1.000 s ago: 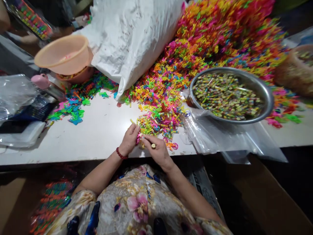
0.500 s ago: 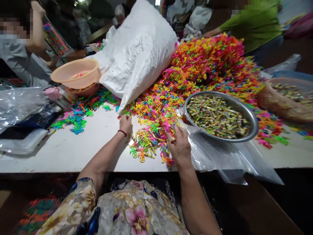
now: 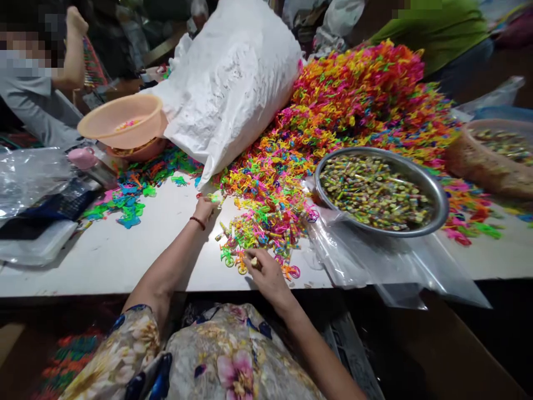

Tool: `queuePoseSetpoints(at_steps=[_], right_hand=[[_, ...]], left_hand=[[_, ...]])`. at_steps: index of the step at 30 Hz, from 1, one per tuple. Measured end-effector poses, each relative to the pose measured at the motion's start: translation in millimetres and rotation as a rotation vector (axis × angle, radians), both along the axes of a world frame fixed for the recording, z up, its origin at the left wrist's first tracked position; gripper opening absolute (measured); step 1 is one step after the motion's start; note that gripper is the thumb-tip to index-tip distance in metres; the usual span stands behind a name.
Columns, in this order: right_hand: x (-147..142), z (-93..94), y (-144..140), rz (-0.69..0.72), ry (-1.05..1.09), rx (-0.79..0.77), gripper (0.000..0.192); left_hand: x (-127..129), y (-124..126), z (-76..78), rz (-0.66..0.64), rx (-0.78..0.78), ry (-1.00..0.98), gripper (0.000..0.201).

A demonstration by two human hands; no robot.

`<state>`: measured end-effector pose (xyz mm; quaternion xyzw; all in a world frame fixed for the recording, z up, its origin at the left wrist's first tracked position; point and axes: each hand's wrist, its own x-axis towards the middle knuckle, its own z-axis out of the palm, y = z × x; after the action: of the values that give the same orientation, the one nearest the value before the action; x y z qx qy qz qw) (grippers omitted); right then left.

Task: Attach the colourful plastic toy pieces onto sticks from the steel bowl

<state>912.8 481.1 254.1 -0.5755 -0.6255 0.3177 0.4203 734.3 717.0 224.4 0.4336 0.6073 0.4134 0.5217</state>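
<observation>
My left hand (image 3: 205,208), a dark red bead bracelet at its wrist, is over the white table beside the pile's left edge. Its fingers are closed, with a small yellow-green plastic piece (image 3: 214,198) showing at the fingertips; its kind is unclear. At the pile's front edge, my right hand (image 3: 268,275) is closed around a small tube (image 3: 255,263) with a pale end. Between and beyond the hands lie small bright plastic bicycle-like toys (image 3: 228,256), mixed with little striped tubes (image 3: 225,228). More such tubes fill a steel bowl (image 3: 440,214) to the right.
A big white sack (image 3: 237,83) leans on the large heap of colourful toys (image 3: 358,94). Clear plastic bags (image 3: 362,261) lie under the steel bowl. Left are an orange basin (image 3: 120,119), a pink-lidded bottle (image 3: 85,160) and wrapped packs. Two people stand across the table.
My right hand has moved left and towards me, off the pile's right side, and a tube now shows in it. My left hand has shifted slightly left. The view has shifted a little.
</observation>
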Motion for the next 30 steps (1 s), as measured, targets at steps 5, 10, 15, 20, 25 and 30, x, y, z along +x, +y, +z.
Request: queuePoseSetpoints(at_steps=[5,10,15,20,25,30], right_hand=[[-12.5,5.0,12.4,-0.047,0.187,-0.136,0.025],[-24.6,8.4,15.3,-0.015,0.147,-0.139,0.026],[-28.3,7.1,11.7,-0.016,0.092,-0.110,0.028],[-30.1,-0.3,10.6,-0.043,0.108,-0.032,0.034],[-30.8,-1.2,11.2,0.041,0.133,-0.014,0.033],[-28.6,-5.6,11.5,0.000,0.127,-0.009,0.032]], left_hand=[[-24.8,-50.1,9.6,-0.087,-0.125,-0.337,0.017],[-35.5,-98.1,32.4,-0.228,-0.233,-0.991,0.007],[-30.5,-126.7,40.3,-0.242,-0.146,-0.853,0.022],[-22.8,-141.3,29.4,-0.156,0.031,-0.444,0.044],[-9.9,-156.5,26.0,-0.108,0.003,-0.416,0.045],[2.1,-167.3,31.0,-0.118,-0.106,-0.556,0.046]])
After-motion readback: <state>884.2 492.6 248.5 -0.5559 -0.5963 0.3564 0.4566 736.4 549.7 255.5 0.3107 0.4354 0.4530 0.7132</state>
